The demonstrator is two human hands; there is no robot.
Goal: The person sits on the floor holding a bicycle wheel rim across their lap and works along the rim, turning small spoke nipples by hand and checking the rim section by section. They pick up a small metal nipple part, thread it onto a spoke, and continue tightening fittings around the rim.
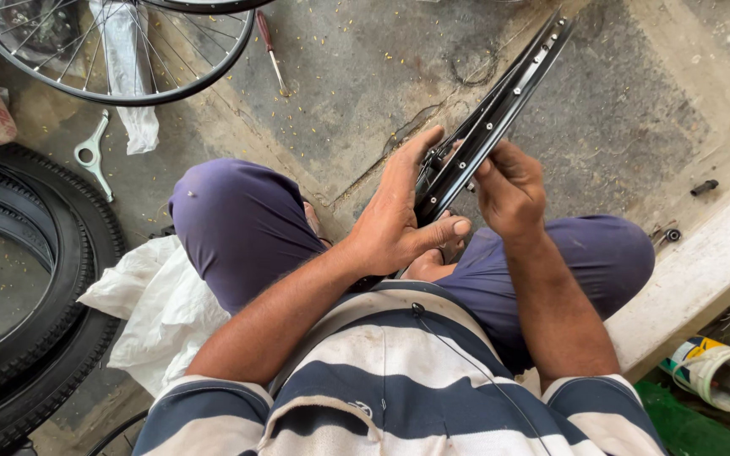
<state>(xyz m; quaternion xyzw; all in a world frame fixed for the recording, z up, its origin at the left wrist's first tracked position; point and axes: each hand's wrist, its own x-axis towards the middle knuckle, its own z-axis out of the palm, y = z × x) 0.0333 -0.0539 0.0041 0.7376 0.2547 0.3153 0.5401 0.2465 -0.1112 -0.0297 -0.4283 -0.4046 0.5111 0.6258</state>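
I sit on a concrete floor with a black bicycle wheel rim [509, 84] standing edge-on between my knees. My left hand [399, 211] wraps around the rim's lower part, thumb across its inner face. My right hand [509, 186] is closed against the rim's right side, fingers pinched at a spoke hole; what they hold is hidden. Thin spokes cross near the rim between the two hands.
A spoked wheel [111, 51] lies at the top left, with a flat metal wrench [93, 156] and a screwdriver [270, 51] near it. Black tyres [35, 279] are stacked at the left beside white cloth [162, 312]. A concrete step [703, 262] runs along the right.
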